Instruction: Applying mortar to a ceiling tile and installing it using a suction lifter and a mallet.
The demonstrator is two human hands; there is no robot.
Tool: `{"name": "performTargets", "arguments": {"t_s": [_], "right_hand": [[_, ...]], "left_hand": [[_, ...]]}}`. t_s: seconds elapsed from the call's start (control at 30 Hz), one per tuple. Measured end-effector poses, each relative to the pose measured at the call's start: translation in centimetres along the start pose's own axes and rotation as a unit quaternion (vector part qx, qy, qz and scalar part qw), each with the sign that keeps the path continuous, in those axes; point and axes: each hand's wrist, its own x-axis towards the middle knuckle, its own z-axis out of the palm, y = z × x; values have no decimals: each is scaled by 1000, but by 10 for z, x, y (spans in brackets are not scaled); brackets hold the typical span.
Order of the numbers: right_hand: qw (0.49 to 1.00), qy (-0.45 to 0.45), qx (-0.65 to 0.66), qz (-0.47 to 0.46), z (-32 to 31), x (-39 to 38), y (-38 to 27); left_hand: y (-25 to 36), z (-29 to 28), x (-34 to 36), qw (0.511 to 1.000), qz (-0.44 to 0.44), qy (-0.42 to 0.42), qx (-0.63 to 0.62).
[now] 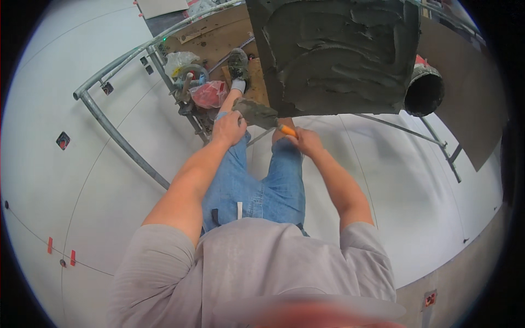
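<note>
My left hand [228, 129] is closed at the left end of a flat trowel [256, 113], whose blade is coated in grey mortar. Its handle is hidden by my fingers. My right hand [307, 142] grips the orange handle of a second tool [287, 130], which points toward the trowel's right end. The head of that tool is hard to make out against the mortar. Just beyond both hands lies a large square panel [339, 54], spread with wet grey mortar in uneven ridges.
A mortar-stained bucket [425, 92] sits right of the panel, near a large grey sheet [465, 93]. Metal scaffold tubing [123, 141] curves along the left. Bagged items [209, 94] lie beside my shoe [238, 64] on a wooden platform [219, 34]. Large pale panels [383, 164] carry cut-out boxes [63, 140].
</note>
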Motion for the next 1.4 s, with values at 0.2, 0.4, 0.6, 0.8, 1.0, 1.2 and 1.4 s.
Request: {"name": "performTargets", "arguments": {"t_s": [0.2, 0.4, 0.6, 0.8, 1.0, 1.2, 1.4], "right_hand": [[972, 196, 127, 14, 12, -8, -36], [899, 407, 70, 146, -74, -10, 27], [775, 485, 241, 326, -52, -58, 141], [502, 349, 752, 244, -48, -73, 105], [245, 355, 897, 94, -88, 30, 19], [278, 360, 889, 60, -177, 85, -33], [691, 346, 632, 47, -226, 70, -2]], "left_hand": [[-19, 4, -8, 999, 10, 35, 32], [-10, 9, -3, 997, 33, 39, 57], [23, 13, 10, 991, 93, 12, 91], [20, 1, 10, 985, 87, -2, 147], [29, 0, 12, 980, 84, -11, 181], [48, -2, 12, 979, 92, -16, 179], [53, -6, 15, 982, 81, -22, 168]]}}
